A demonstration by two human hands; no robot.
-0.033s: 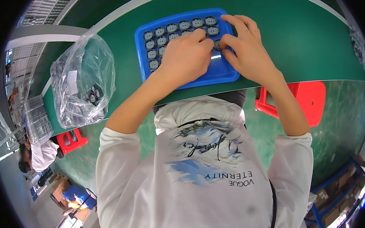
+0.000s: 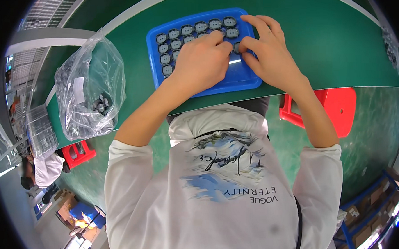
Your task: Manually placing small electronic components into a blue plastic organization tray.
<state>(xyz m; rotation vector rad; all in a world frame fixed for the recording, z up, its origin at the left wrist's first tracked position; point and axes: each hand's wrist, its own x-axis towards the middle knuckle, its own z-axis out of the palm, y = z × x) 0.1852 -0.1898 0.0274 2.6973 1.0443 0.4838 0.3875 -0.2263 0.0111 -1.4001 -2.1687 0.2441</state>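
Note:
A blue tray (image 2: 238,77) lies on the green table in front of me. In it, rows of small grey oval parts with dark rims (image 2: 187,30) fill the far and left portions. My left hand (image 2: 203,61) is closed over the middle of the tray, back up. Its curled fingertips and whatever they hold are hidden, as are the parts beneath. At the tray's right side, my right hand (image 2: 268,51) has its index finger and thumb bent against one grey oval part (image 2: 236,47). The other fingers of that hand stretch over the far right rim.
A clear plastic bag (image 2: 91,87) containing dark parts stands to the left on the table (image 2: 321,45). Red stools (image 2: 333,111) are by the table's near edge. A person in white (image 2: 48,170) is at far left. Blue shelving with boxes (image 2: 366,214) is at lower right.

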